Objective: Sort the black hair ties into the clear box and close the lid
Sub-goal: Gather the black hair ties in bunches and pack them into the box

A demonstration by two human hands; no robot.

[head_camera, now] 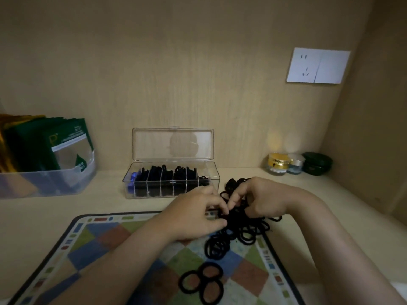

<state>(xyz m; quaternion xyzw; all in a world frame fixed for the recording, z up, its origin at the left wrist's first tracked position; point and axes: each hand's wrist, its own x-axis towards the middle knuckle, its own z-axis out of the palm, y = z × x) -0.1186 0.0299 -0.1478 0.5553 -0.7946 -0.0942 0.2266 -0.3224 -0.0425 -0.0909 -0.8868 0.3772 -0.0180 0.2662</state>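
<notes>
A heap of black hair ties (240, 234) lies on the far right part of a patchwork mat (103, 245). My left hand (193, 214) and my right hand (257, 198) meet over the heap's top, fingers curled into the ties and pinching some of them. Three larger black ties (202, 282) lie apart near the mat's front. Behind the hands stands the clear box (171, 181), lid (174, 144) upright and open, its divided compartments holding black ties and something blue at the left end.
A translucent bin (48, 181) with green packets stands at the left. Small jars (297, 164) sit in the back right corner by the side wall. A white wall socket (318, 66) is mounted above them.
</notes>
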